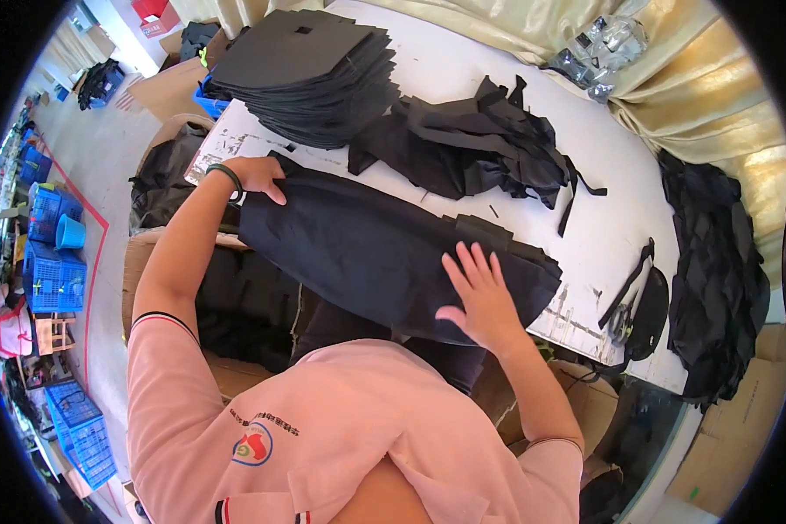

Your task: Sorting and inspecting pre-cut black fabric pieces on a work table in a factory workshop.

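Note:
A long black fabric piece (358, 236) lies across the near edge of the white table, part of it hanging over the edge toward me. At its left end, my left hand (258, 178) pinches the corner, thumb on top and fingers partly hidden. My right hand (483, 299) rests on or just over the right part of the fabric, its fingers spread and nothing in them. Just behind the piece, more dark fabric layers (485, 231) show at its right. A loose heap of black fabric strips and pieces (472, 144) lies farther back.
A tall stack of dark flat panels (301, 74) stands at the back left of the table (463, 44). To the right are a small black pouch (651, 314) and a black fabric pile (716, 271). An open cardboard box (244, 306) holds black material below the table's left edge.

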Demonstrator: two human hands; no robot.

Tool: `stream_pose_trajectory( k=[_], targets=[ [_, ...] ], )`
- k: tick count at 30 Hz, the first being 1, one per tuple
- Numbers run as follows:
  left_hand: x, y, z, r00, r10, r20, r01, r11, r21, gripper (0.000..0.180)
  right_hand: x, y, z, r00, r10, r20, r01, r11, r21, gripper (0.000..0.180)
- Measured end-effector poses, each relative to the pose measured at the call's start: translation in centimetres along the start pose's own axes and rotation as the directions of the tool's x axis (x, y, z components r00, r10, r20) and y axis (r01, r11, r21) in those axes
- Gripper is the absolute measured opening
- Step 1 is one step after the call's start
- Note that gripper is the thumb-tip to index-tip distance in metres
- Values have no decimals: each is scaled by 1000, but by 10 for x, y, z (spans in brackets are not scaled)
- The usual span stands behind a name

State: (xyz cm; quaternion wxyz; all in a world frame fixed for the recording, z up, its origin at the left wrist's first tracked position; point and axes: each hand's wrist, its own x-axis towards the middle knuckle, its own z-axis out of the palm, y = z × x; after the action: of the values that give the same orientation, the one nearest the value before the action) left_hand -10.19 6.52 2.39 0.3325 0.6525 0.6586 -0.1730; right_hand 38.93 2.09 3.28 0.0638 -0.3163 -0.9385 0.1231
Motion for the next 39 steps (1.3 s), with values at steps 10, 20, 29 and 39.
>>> stream_pose_trajectory(
  k=[10, 20, 29, 39],
  targets=[
    [-48, -32, -15, 981, -61, -185, -45, 853, -520, 27, 3, 6, 4, 991, 13, 131, -16, 1000, 21, 86],
    [-105, 145, -30, 790, 443, -423, -609, 491, -623, 42, 130, -67, -36, 995, 71, -71, 62, 123, 990, 39],
    [-35, 13, -88, 139, 419, -897, -48, 908, 416, 69, 141, -54, -19, 987, 151, -63, 35, 187, 982, 11],
    [-30, -9, -108, 507, 169, -846, -295, 955, 14, 47, 131, -55, -16, 994, 107, -11, -21, 297, 955, 14]
  ],
)
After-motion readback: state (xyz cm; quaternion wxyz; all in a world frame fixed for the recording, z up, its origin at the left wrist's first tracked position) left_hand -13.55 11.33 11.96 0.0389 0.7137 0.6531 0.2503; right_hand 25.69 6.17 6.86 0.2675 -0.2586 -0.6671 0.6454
